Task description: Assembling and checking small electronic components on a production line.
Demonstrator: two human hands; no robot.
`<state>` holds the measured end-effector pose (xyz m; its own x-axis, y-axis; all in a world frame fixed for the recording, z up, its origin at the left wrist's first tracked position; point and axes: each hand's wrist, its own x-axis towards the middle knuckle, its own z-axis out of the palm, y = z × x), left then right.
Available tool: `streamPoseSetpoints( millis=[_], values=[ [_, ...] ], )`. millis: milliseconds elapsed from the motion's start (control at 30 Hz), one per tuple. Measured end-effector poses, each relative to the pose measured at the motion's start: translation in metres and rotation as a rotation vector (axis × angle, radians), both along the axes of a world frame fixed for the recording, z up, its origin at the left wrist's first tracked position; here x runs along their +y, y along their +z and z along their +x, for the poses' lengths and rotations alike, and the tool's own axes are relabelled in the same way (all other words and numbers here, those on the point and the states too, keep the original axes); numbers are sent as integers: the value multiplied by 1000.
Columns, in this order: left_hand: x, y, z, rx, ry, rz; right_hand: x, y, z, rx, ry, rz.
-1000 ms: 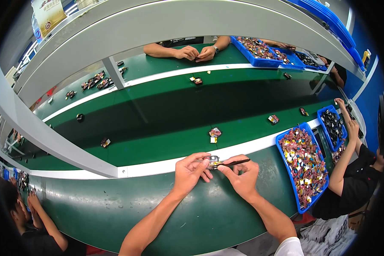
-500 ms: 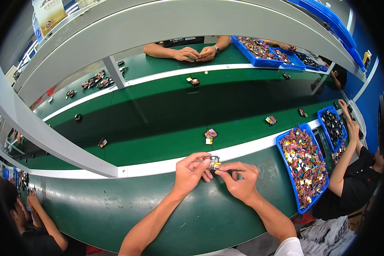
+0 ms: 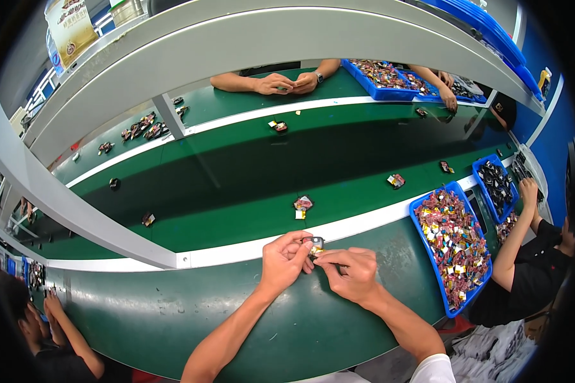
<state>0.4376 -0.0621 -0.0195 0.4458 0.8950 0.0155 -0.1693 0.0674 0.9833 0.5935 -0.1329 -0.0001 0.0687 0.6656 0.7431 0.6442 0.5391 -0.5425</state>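
Note:
Above the green table, near the belt's white edge, my left hand (image 3: 281, 262) is closed on a small black plastic housing (image 3: 316, 241) with a rounded frame. A yellow and white piece (image 3: 315, 251) shows at the housing's lower part. From the right, my right hand (image 3: 354, 271) pinches with thumb and forefinger at that lower part. What lies between its fingertips is too small and covered to make out. On the belt just beyond my hands lies a cluster (image 3: 303, 205) of reddish and white parts in a dark housing.
A blue tray (image 3: 423, 241) heaped with small red, yellow and white parts stands to my right; a smaller blue tray (image 3: 478, 167) of black parts is beyond it. Several assemblies ride the green belt (image 3: 236, 217). A grey frame post (image 3: 108, 217) stands left. Co-workers sit around.
The parts on the belt have shifted left. My right hand has moved slightly left, closer to the left hand and the housing. Across the belt at far right, a co-worker's hand has reached over the belt.

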Motion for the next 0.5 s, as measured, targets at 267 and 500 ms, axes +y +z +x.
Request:
streamPoseSetpoints(
  millis=[267,500],
  values=[
    [44,8,-16,117,235,96,5,5,7,131,-92,47],
    [127,-1,-68,941,665,904,7,4,9,157,-90,43]
  ],
)
